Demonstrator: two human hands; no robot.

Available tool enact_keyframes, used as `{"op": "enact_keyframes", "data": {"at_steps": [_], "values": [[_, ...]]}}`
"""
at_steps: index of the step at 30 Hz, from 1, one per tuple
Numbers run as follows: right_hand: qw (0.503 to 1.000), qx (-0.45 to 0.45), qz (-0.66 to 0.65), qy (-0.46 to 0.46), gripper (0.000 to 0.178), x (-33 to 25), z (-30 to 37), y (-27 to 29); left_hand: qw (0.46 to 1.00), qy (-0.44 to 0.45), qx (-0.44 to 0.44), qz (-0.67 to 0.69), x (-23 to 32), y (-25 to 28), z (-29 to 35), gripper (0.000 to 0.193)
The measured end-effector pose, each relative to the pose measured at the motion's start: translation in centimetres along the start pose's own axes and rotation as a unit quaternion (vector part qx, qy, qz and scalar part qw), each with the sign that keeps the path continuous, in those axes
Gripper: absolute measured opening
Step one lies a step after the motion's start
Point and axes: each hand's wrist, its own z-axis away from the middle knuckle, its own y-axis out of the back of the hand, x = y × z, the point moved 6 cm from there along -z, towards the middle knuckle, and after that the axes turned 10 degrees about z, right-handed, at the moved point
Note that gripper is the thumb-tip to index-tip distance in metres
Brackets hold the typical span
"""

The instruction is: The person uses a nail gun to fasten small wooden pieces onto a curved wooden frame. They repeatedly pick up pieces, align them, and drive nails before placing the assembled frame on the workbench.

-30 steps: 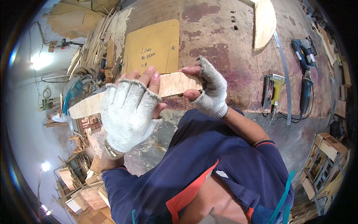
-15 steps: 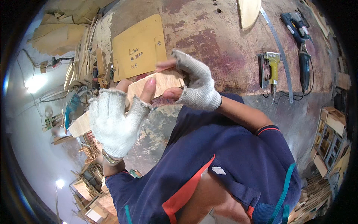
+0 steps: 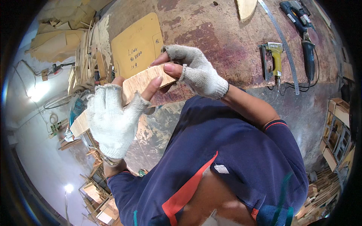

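A long, narrow piece of pale wood (image 3: 140,81) is held slantwise between my hands above the table's front edge. My left hand (image 3: 115,118), in a white fingerless knit glove, grips it near the middle, thumb on the upper face; that palm hides part of the wood, and its other end shows left of the glove. At the right end, my right hand (image 3: 194,69), gloved alike, pinches the wood with thumb on top and fingers beyond and beneath. Just past the piece lies a yellow-brown template board (image 3: 137,37) with handwriting on it.
On the worn table (image 3: 222,52), a yellow-green staple gun (image 3: 276,60), a metal ruler (image 3: 281,35), a blue grinder (image 3: 309,56) and a corded power tool (image 3: 296,17) lie to the right. A curved wood piece (image 3: 246,9) rests at the back. Wood scraps stand left.
My right thumb has come onto the wood's upper face, and the right fingers have closed on its end. The wood and both hands have shifted slightly left. My left hand keeps its grip.
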Motion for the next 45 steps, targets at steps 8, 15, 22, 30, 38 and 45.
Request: {"op": "enact_keyframes", "data": {"at_steps": [8,15,22,30,38,45], "values": [[0.999,-0.038,-0.004,0.001,0.034,0.8,-0.3,0.4,0.997,-0.027,-0.067,0.003,0.6,-0.1,-1.0,0.067],[0.968,0.138,0.212,0.01,0.039,-0.7,2.4,7.8,0.995,-0.082,-0.041,0.043,0.6,-1.1,-2.3,0.063],[0.409,0.507,0.735,-0.189,0.059,-0.6,18.2,29.9,0.997,-0.048,-0.05,0.029,0.6,-1.4,-0.9,0.07],[0.415,0.454,0.728,-0.302,0.06,3.0,21.3,35.8,0.999,-0.042,-0.026,0.01,-0.2,-0.9,-1.6,0.063],[0.553,0.41,0.7,-0.189,0.04,1.3,17.5,31.8,0.998,-0.045,-0.019,0.047,-0.5,-0.8,-1.8,0.066],[0.708,0.377,0.556,-0.217,0.025,1.8,13.8,29.1,0.997,-0.027,-0.025,0.074,-0.7,-1.2,-1.9,0.044]]}}
